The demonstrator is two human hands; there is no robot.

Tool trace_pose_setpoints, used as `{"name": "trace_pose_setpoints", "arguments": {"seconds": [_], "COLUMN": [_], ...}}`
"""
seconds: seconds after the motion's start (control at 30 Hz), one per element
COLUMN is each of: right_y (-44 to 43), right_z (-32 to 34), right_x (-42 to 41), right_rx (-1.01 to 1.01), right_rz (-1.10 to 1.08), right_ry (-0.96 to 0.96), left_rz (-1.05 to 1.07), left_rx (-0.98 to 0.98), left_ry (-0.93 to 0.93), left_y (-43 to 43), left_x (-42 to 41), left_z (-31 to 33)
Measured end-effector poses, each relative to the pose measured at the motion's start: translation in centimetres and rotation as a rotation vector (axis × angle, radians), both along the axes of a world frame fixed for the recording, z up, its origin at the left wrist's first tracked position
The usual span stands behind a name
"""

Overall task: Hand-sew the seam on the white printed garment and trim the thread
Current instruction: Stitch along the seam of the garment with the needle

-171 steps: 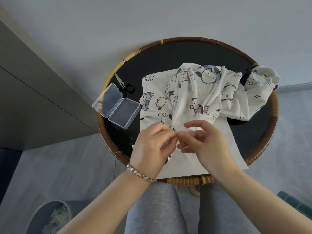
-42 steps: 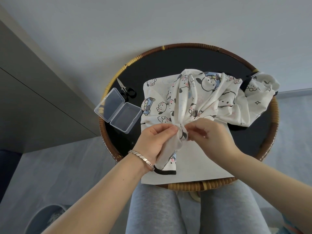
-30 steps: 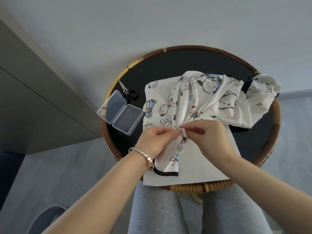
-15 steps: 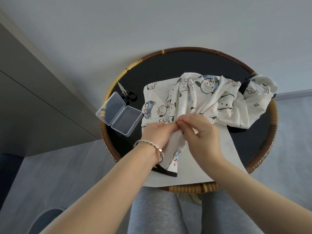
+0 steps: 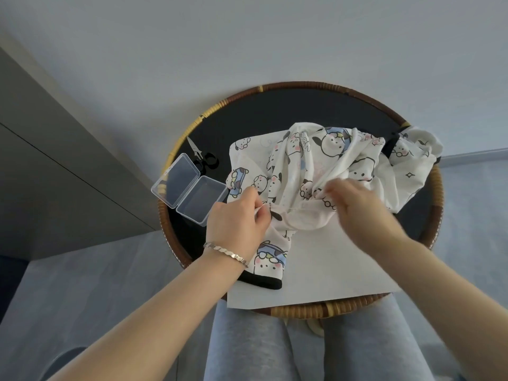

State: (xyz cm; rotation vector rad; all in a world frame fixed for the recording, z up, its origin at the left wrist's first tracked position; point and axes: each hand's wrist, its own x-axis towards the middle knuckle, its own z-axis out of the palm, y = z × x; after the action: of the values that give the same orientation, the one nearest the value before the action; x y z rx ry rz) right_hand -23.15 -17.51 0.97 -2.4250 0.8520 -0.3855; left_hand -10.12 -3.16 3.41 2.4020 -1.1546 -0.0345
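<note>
Hands have drawn apart: left hand [image 5: 238, 218] pinches the garment [image 5: 308, 182], right hand [image 5: 357, 204] fingers clamped, pulling thread [image 5: 291, 209] taut — stitch tightening.

Pale wall [image 5: 247, 37], grey floor [image 5: 82, 270]

No legible text, label, brand, number or sign appears. The white printed garment [image 5: 324, 171] carries only cartoon dog faces and small star outlines; faint pale marks near its upper fold are too blurred to read as letters.
</note>
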Motion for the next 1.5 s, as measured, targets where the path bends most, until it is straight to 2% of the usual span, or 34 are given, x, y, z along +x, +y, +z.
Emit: {"name": "trace_pose_setpoints", "arguments": {"seconds": [0.07,0.13,0.3,0.5,0.57,0.73,0.97,1.03,1.17,1.23,1.5], "right_y": [-1.1,-0.9,2.8,4.5,4.3,4.2,4.0,4.3,4.7,5.1,7.5], "right_z": [0.3,0.8,2.3,1.7,1.8,2.3,2.4,2.4,3.1,3.5,3.4], "right_x": [-0.8,-0.8,1.4,3.2,2.9,0.9,-0.7,-0.7,-0.4,-0.1,1.1], "right_rx": [0.016,0.030,0.107,0.086,0.075,-0.002,-0.025,0.034,0.290,0.390,0.548], "right_rz": [-0.203,-0.246,0.063,0.169,0.171,0.216,0.274,0.240,0.040,-0.007,0.028], "right_ry": [-0.019,-0.078,-0.127,-0.132,-0.134,-0.167,-0.093,-0.087,-0.112,-0.122,-0.208], "left_rz": [-0.001,-0.004,0.015,-0.009,-0.027,-0.070,0.023,0.041,0.079,0.087,0.093], "left_rx": [-0.032,-0.074,-0.176,-0.208,-0.213,-0.196,-0.153,-0.111,-0.150,-0.171,-0.227], "left_ry": [-0.008,0.011,0.183,0.297,0.258,0.028,-0.023,0.059,0.482,0.600,0.671], "left_y": [0.3,0.4,0.9,1.5,1.6,1.4,0.9,1.0,1.0,1.3,2.0], "left_x": [0.0,0.0,-0.4,-0.7,-0.6,-0.5,-0.6,-0.6,0.1,0.3,0.3], "left_z": [-0.3,-0.7,-0.6,0.0,0.1,-0.5,-0.4,-0.2,0.4,0.8,0.9]}}
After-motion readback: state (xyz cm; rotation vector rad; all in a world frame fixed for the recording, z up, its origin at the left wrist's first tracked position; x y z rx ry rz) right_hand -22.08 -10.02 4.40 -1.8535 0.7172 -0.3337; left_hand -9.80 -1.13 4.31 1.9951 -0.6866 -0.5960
